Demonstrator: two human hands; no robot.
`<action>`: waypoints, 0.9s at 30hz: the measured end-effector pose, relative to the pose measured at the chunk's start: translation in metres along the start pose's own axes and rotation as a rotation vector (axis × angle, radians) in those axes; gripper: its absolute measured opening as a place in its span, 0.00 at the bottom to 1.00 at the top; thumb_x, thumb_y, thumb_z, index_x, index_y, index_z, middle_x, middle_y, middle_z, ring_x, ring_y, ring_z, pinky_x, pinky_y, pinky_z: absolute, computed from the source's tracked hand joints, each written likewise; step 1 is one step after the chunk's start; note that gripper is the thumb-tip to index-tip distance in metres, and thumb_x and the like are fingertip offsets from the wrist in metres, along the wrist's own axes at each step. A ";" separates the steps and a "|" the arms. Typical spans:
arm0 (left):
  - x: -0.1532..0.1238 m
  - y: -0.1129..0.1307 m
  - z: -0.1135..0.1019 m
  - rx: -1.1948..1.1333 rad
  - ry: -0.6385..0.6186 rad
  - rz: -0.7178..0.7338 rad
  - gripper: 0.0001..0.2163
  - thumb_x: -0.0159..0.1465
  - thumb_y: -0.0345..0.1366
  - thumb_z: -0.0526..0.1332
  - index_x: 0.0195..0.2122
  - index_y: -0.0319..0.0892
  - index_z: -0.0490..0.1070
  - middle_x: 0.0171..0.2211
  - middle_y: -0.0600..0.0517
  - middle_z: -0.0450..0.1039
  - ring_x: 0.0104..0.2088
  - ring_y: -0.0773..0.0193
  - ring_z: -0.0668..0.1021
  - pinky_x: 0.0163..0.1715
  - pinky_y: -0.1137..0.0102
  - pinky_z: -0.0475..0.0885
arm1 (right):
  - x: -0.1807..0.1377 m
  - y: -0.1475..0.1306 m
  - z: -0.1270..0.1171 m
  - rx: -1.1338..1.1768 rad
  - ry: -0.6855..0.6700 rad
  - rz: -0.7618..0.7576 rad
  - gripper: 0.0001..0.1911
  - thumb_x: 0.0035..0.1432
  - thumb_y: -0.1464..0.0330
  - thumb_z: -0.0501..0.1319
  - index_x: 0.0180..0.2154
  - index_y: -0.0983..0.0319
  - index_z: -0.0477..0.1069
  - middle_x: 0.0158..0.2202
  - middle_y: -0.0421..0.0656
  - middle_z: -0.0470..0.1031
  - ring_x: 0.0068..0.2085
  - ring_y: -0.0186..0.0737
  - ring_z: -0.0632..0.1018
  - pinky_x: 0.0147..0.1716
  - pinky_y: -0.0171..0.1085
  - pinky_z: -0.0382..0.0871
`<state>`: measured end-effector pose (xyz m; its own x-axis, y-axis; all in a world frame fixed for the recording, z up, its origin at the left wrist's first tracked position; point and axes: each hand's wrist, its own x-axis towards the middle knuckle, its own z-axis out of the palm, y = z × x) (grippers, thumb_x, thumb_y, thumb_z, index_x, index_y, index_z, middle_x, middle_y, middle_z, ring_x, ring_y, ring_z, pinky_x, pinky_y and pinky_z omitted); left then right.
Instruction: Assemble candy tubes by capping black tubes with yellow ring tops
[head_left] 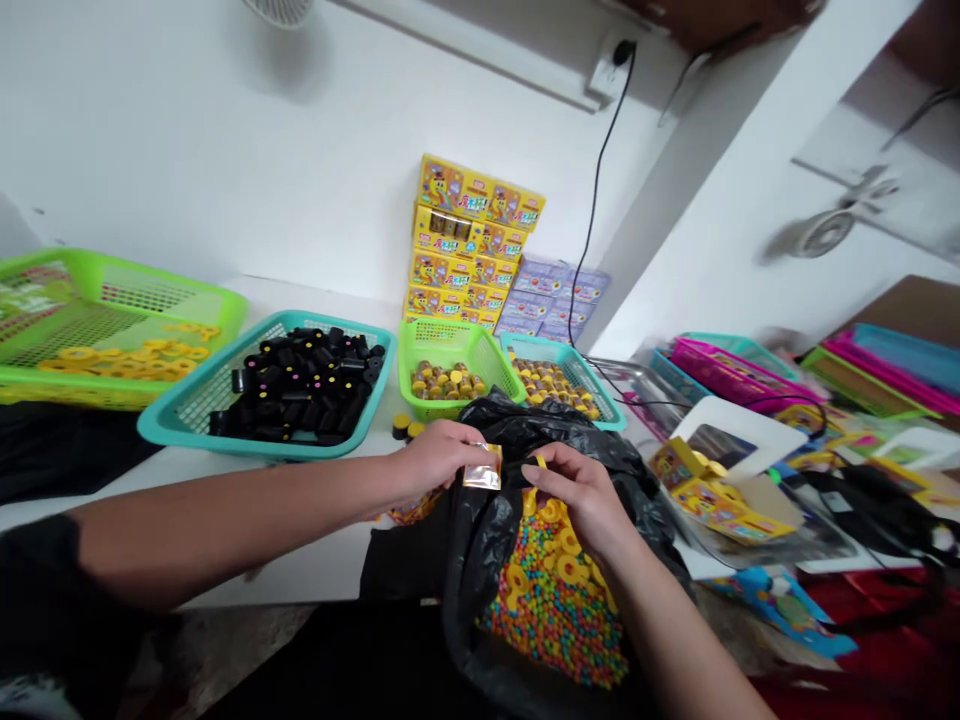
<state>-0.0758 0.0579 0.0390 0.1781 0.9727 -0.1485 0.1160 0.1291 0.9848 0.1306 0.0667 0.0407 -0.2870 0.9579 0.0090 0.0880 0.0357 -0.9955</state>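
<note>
At centre frame, the left hand (442, 458) pinches 1 shiny packet (484, 472); the right hand (589, 490), just beside, pinches 1 small yellow piece (541, 463). At lower centre, a black bag (471, 590) holds coloured balls (555, 628) and yellow rings (572, 570). At left, a teal basket (247, 447) holds black cylinders (307, 385); a green basket (187, 290), yellow parts (124, 362).

Rings (571, 579) apparently atop beads (544, 622) in bag (471, 570)

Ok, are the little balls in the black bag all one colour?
No, the little balls in the black bag are mixed, with green, blue, orange and reddish ones among them.
</note>
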 end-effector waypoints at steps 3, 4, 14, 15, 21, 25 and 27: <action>0.014 0.001 0.010 0.002 -0.047 0.018 0.12 0.50 0.43 0.68 0.21 0.40 0.71 0.14 0.59 0.61 0.15 0.72 0.59 0.17 0.71 0.48 | 0.001 0.000 -0.012 0.051 0.071 -0.017 0.15 0.42 0.60 0.75 0.26 0.62 0.75 0.23 0.39 0.73 0.25 0.34 0.70 0.23 0.32 0.63; 0.018 0.001 0.013 -0.009 -0.056 0.033 0.13 0.50 0.43 0.68 0.21 0.40 0.70 0.14 0.59 0.62 0.15 0.72 0.59 0.18 0.72 0.49 | 0.000 -0.001 -0.016 0.070 0.089 -0.025 0.15 0.43 0.60 0.74 0.26 0.62 0.75 0.24 0.39 0.72 0.24 0.33 0.70 0.23 0.32 0.63; 0.018 -0.010 0.046 -0.328 -0.090 0.200 0.12 0.55 0.43 0.67 0.26 0.39 0.75 0.23 0.55 0.67 0.22 0.71 0.64 0.18 0.73 0.53 | -0.011 -0.001 -0.019 0.087 -0.129 -0.034 0.11 0.43 0.66 0.74 0.29 0.61 0.75 0.34 0.41 0.76 0.36 0.40 0.74 0.37 0.37 0.66; 0.018 -0.012 0.046 -0.321 -0.106 0.200 0.12 0.56 0.43 0.67 0.27 0.39 0.75 0.23 0.55 0.66 0.23 0.71 0.65 0.18 0.73 0.53 | -0.011 0.001 -0.018 0.080 -0.121 -0.018 0.12 0.42 0.64 0.74 0.28 0.61 0.74 0.31 0.40 0.75 0.33 0.39 0.73 0.34 0.36 0.65; 0.026 -0.013 0.034 -0.132 -0.158 0.156 0.14 0.59 0.45 0.63 0.31 0.38 0.78 0.23 0.52 0.71 0.24 0.66 0.71 0.18 0.73 0.56 | -0.012 0.003 -0.015 -0.124 -0.066 -0.066 0.15 0.42 0.64 0.74 0.26 0.61 0.70 0.26 0.37 0.69 0.28 0.34 0.67 0.29 0.35 0.59; 0.033 -0.012 0.024 0.031 -0.196 0.208 0.13 0.58 0.44 0.64 0.28 0.38 0.77 0.21 0.53 0.70 0.22 0.68 0.69 0.19 0.74 0.58 | -0.014 -0.003 -0.016 -0.240 -0.087 -0.125 0.13 0.42 0.66 0.73 0.27 0.61 0.71 0.26 0.37 0.69 0.28 0.34 0.67 0.29 0.35 0.58; 0.034 -0.011 0.021 0.024 -0.212 0.228 0.12 0.56 0.43 0.66 0.28 0.38 0.77 0.21 0.55 0.70 0.21 0.70 0.68 0.18 0.75 0.58 | -0.013 -0.004 -0.019 -0.176 -0.088 -0.144 0.11 0.43 0.66 0.73 0.28 0.61 0.72 0.28 0.38 0.71 0.31 0.37 0.70 0.32 0.36 0.61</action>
<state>-0.0508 0.0859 0.0211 0.4014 0.9141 0.0584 0.0722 -0.0951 0.9928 0.1518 0.0595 0.0461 -0.3897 0.9111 0.1341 0.2030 0.2270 -0.9525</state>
